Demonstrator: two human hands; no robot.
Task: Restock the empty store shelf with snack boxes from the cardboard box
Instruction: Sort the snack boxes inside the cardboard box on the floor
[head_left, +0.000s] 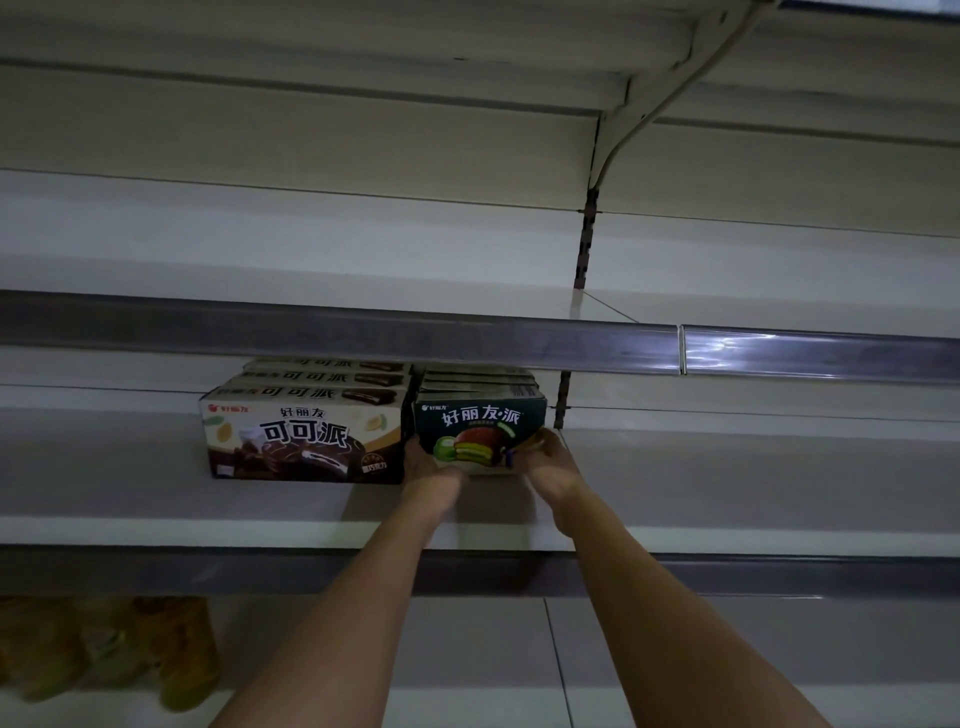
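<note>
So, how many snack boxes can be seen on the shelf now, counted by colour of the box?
Brown and cream cocoa pie cardboard boxes: 3, in a row front to back.
Dark green pie cardboard boxes: 4 visible, the front one held by the left hand and the right hand.
Total: 7 boxes visible; the rail above may hide more.

Both arms out, left hand (427, 464) & right hand (546, 457) curled.
</note>
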